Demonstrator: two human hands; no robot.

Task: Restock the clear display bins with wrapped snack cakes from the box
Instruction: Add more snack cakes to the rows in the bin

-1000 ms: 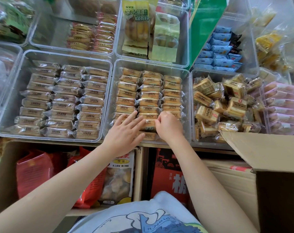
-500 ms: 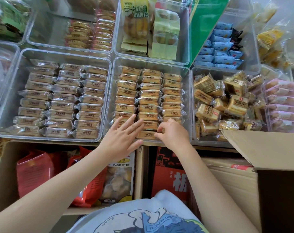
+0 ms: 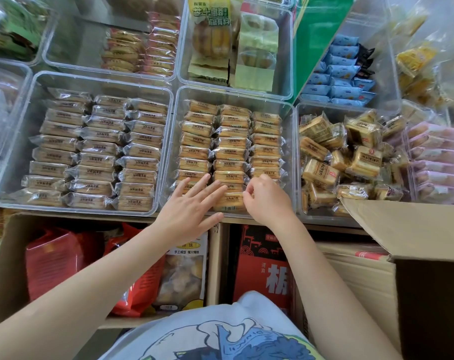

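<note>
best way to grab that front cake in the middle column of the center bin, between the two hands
Take the front snack cake by its two long edges, pinching across its short width from above. It lies flat, packed against the cake behind it and near the middle bin's front wall, so its sides are likely hard to reach. The left hand rests flat just left of it; the right hand, fingers curled, is at its right end.

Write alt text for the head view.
Two bare hands reach into the middle clear bin of neatly rowed wrapped snack cakes: left hand flat on the front row, right hand curled at its edge. An open cardboard box sits at right.
</note>
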